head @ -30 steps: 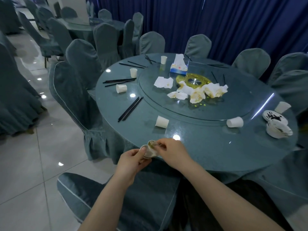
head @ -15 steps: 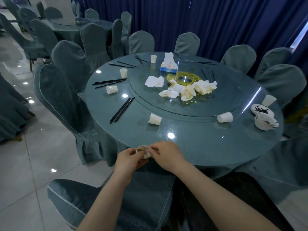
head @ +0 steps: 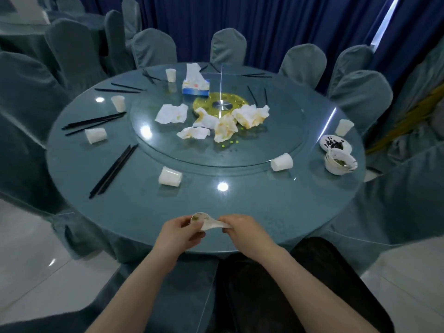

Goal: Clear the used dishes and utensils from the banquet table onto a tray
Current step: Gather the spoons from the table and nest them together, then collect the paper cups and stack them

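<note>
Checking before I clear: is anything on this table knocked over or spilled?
Yes. Three paper cups lie on their sides: near cup, right cup, left cup. Yellow-green crumbs are scattered by the crumpled napkins.

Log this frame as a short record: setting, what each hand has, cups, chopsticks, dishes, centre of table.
setting: round glass-topped table ringed by covered chairs
left hand: grip on a small soiled cup
right hand: pinching the same cup's far side
paper cups: several on the table, some tipped over, e.g. one
chopsticks: black pairs, nearest at
dishes: dirty saucer and bowl on the right
centre: crumpled napkins, tissue box
tray: not in view
</note>
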